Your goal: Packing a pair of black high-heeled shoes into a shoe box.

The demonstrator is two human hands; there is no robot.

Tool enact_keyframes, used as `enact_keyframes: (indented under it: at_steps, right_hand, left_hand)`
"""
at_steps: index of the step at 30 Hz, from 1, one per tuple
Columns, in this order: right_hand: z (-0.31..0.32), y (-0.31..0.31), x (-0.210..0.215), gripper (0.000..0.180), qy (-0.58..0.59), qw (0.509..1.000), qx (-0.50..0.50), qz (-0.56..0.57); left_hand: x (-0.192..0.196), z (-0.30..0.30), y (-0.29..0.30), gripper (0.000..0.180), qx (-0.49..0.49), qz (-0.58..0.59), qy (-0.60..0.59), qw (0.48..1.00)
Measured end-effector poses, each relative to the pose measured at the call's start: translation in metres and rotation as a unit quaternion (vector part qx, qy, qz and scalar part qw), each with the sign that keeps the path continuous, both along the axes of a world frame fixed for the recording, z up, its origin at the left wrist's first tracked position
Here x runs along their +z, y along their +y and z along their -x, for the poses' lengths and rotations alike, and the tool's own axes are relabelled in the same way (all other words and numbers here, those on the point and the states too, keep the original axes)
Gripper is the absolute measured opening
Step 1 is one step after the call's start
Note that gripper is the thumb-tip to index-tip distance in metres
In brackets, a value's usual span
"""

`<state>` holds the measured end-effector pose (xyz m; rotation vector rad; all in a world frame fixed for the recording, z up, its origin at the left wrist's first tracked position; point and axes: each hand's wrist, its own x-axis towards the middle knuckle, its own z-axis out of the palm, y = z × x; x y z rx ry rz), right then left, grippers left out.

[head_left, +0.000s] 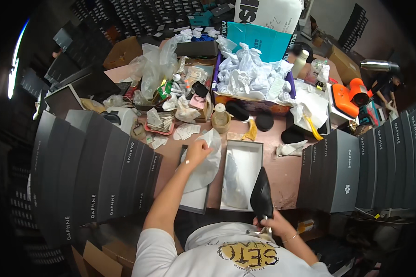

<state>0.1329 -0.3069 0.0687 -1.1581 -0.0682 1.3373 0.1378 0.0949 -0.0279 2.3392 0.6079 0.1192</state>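
My left hand (198, 153) is closed on the upper part of a thin, whitish translucent bag or sheet (206, 173), which hangs over a shallow dark-edged box lid (192, 201). Right of the lid stands an open grey shoebox (250, 159) with a white inside. Something wrapped in translucent white material (235, 184) lies along its left side. Close to my body, my right hand (278, 224) grips a black pointed shoe (261, 194) near its metallic-looking end. The shoe's toe points away from me, over the box's right edge.
Stacks of dark shoeboxes flank the table at left (104, 161) and right (342, 171). Behind the open box sit a tape roll (221, 121), a yellow crumpled piece (250, 130), black round pads (264, 121) and a bin of crumpled white paper (252, 76). Another person works at far right.
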Motion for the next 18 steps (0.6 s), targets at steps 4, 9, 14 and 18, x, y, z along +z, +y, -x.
enact_keyframes:
  at_steps: [4, 9, 14, 18]
  right_hand:
    - [-0.05, 0.061, 0.057, 0.042, -0.001, 0.988, 0.153, -0.024]
    - [-0.032, 0.125, 0.053, 0.033, 0.012, 0.959, 0.278, -0.051]
    - [-0.021, 0.128, 0.026, 0.037, 0.031, 0.983, 0.182, -0.01]
    - [-0.023, 0.119, 0.038, 0.039, 0.093, 0.96, 0.245, -0.098]
  left_hand:
    - [0.087, 0.081, -0.063, 0.008, 0.028, -0.002, -0.158, 0.987]
    - [0.103, 0.15, -0.101, 0.022, 0.077, -0.062, -0.177, 0.979]
    - [0.123, 0.173, -0.096, 0.04, 0.11, -0.091, -0.152, 0.978]
    - [0.139, 0.168, -0.115, 0.056, -0.018, -0.029, -0.146, 0.989]
